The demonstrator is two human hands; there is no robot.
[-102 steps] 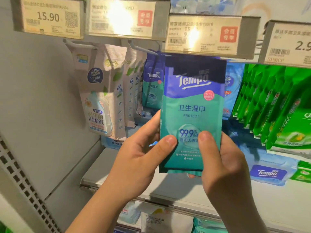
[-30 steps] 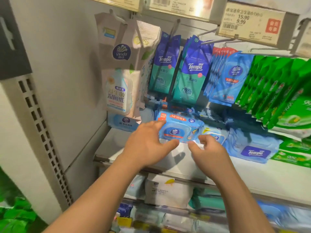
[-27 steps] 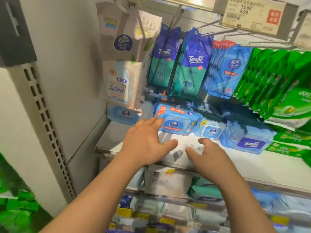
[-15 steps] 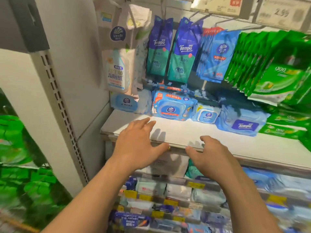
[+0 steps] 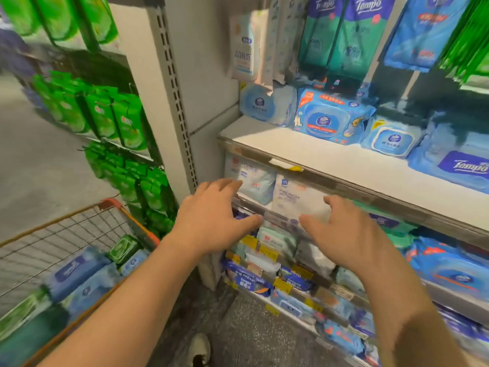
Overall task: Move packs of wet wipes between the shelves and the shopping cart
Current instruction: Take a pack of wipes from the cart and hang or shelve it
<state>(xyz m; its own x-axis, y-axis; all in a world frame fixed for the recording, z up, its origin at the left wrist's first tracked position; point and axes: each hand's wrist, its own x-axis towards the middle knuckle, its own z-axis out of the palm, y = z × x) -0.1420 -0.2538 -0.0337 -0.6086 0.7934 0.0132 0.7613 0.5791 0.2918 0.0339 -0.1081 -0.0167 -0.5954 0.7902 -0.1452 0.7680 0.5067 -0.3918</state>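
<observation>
Two empty hands (image 5: 275, 229), Tempo pack (image 5: 460, 168), cart (image 5: 124, 215)

We see an orange-rimmed cart (image 5: 137, 225) with grey wire mesh, blue and green packs (image 5: 79, 271) inside. White shelf (image 5: 317, 160); light-blue packs (image 5: 332, 115), teal-and-purple hanging pouches (image 5: 341, 30), bright green pouches (image 5: 116, 115). Yellow price tags (image 5: 267, 251) below.

left grip (image 5: 211, 215), right grip (image 5: 341, 234) empty, outstretched
</observation>
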